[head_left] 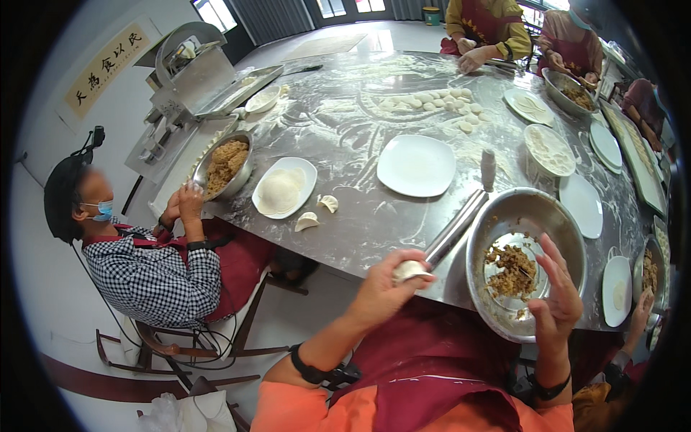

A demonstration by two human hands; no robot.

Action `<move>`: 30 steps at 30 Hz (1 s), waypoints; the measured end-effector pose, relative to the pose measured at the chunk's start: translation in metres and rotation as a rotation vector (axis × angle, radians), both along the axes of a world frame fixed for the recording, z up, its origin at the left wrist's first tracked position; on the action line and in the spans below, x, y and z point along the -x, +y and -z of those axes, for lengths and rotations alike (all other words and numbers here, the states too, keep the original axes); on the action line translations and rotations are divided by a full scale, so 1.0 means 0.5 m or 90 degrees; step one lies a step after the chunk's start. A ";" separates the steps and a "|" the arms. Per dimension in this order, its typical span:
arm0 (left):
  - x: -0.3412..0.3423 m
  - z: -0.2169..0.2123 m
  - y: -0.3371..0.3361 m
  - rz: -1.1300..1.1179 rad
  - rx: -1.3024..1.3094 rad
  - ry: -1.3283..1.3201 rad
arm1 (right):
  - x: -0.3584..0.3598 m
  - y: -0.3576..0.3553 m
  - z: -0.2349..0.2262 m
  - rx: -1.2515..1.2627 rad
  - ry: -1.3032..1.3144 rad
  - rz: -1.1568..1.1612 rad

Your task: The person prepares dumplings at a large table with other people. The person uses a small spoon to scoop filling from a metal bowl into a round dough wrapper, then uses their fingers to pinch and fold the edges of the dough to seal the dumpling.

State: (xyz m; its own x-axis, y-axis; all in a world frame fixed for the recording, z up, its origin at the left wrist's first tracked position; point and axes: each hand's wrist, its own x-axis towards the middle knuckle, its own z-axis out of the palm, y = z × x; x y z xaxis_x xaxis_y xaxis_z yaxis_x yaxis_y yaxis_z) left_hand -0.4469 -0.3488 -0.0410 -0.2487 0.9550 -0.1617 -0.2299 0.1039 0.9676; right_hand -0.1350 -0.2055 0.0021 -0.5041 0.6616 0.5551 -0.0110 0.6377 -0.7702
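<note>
My left hand (385,288) is closed around a pale folded dumpling (412,270) at the table's near edge. My right hand (558,291) is raised over the near right rim of a large steel bowl (479,237), fingers apart and nothing visible in them. Brown minced filling (512,270) lies in the bottom of that bowl, with a thin dark utensil partly showing in it. Against the bowl's left side lies a shiny metal cylinder (457,227). A bare white square plate (416,165) sits just beyond.
Left, a seated co-worker (155,273) works beside a bowl of filling (227,162). Nearby are a plate of dough wrappers (282,189) and two dumplings (306,221). Floured dough pieces (432,101) lie farther back. A floury white bowl (549,150) and plates stand right; co-workers line the far side.
</note>
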 end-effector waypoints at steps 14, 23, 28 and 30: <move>0.650 0.139 0.198 -0.025 0.018 0.697 | 0.149 0.072 0.079 -0.045 -0.064 0.013; 0.852 0.265 0.341 0.054 0.090 0.508 | 0.223 0.122 0.095 -0.024 -0.089 0.026; 0.875 0.260 0.351 0.074 0.116 0.721 | 0.228 0.140 0.091 -0.046 -0.096 0.047; 0.860 0.255 0.359 0.074 0.074 0.745 | 0.218 0.144 0.080 -0.067 -0.113 0.056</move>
State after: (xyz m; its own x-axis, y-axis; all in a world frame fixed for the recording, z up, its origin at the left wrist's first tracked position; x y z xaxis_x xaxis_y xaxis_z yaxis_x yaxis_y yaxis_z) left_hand -0.8769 -0.1692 -0.1685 -0.2161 0.9762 0.0191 0.8067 0.1675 0.5667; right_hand -0.2441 -0.1338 -0.0379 -0.5427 0.6505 0.5314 0.1775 0.7072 -0.6844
